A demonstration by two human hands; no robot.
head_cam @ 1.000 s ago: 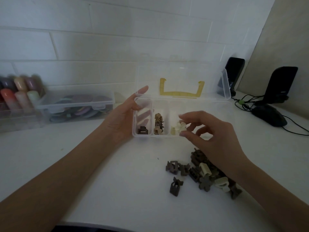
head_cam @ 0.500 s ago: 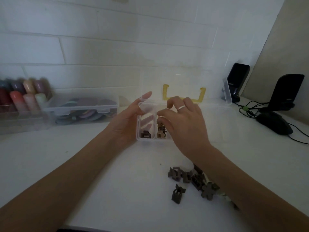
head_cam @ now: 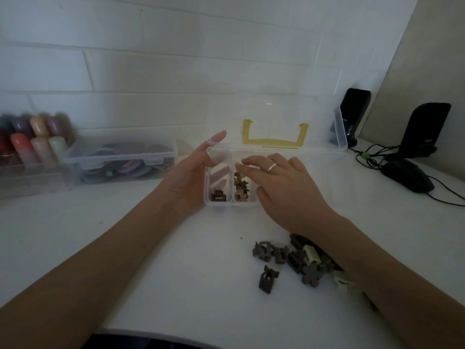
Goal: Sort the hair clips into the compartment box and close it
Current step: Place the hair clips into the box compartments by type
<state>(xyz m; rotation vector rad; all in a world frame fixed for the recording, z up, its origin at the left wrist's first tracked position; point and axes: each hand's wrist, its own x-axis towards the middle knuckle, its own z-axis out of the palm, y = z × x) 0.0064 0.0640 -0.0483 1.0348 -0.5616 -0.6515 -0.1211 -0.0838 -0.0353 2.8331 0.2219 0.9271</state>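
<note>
A person's left hand (head_cam: 186, 177) cups the left end of a clear box (head_cam: 338, 187) on a white table (head_cam: 176, 273), thumb on the corner rim, fingers curled round the wall and seen through the plastic. The right hand (head_cam: 284, 187), wearing a ring (head_cam: 272, 167), lies palm down over the box, fingertips (head_cam: 242, 164) bent above the second compartment; whether they hold anything cannot be told. One dark clip (head_cam: 218, 195) sits in the compartment beside the left fingers, several brown clips (head_cam: 240, 186) just below the right fingertips. The lid (head_cam: 274, 114) stands open beyond both hands. Loose clips (head_cam: 297, 260) lie near the right wrist.
</note>
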